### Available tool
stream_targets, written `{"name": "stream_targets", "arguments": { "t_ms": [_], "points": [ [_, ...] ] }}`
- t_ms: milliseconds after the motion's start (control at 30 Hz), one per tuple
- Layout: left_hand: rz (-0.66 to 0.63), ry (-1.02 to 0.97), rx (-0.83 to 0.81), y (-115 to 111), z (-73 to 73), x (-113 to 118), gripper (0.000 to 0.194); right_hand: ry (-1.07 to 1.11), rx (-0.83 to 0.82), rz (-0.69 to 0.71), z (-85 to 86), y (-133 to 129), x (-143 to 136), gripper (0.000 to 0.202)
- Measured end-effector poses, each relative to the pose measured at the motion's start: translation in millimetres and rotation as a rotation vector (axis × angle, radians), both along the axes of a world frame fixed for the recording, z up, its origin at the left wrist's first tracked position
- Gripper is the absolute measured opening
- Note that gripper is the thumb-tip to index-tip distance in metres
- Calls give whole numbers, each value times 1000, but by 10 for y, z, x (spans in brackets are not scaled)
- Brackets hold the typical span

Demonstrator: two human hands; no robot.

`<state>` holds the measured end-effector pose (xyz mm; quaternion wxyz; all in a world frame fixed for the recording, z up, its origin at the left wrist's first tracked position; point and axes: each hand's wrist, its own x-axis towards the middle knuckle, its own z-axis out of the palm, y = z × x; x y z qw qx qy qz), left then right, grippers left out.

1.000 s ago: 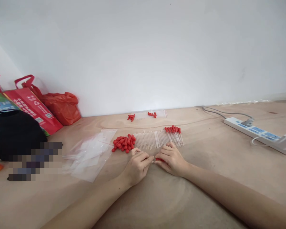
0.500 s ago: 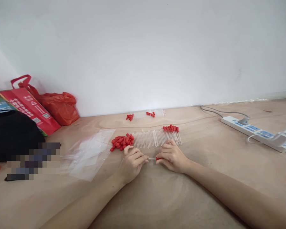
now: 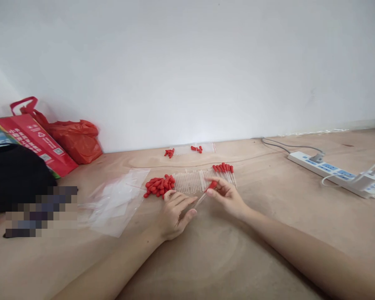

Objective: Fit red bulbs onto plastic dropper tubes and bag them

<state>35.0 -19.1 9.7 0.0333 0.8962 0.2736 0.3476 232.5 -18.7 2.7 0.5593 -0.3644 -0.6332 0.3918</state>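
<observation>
Between the thumb and fingers of my right hand [image 3: 228,198] is a dropper [image 3: 201,200], held by its red rubber bulb. Its clear tube slants down and left toward my left hand [image 3: 178,212], whose thumb and fingers are spread apart. Behind my hands lies a row of clear tubes [image 3: 187,182] side by side. At the row's right end, several droppers [image 3: 223,168] have red bulbs on them. A heap of loose red bulbs [image 3: 158,186] lies at its left end, just beyond my left hand.
Clear plastic bags [image 3: 118,202] lie left of the heap. Farther back, near the wall, are a small bag [image 3: 183,150] and a few red bulbs [image 3: 169,153]. A power strip [image 3: 331,171] with cables is on the right. Red bags [image 3: 78,139] and a black bag [image 3: 18,179] stand left.
My left thumb and fingers have parted and let go of the tube. My right hand has lifted the bulb end, so the dropper now tilts instead of lying level.
</observation>
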Motion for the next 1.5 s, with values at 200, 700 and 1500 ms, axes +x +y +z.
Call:
{"name": "stream_targets", "arguments": {
  "t_ms": [200, 700, 1500],
  "points": [
    [66, 44, -17, 9, 0, -9, 15, -81, -81, -414, 265, 519, 720, 50],
    [51, 79, -55, 25, -31, 4, 15, -664, -213, -692, -270, 1001, 990, 36],
    [78, 130, -58, 10, 10, 16, 16, -1019, 16, -819, -63, 568, 459, 32]
  ]
}}
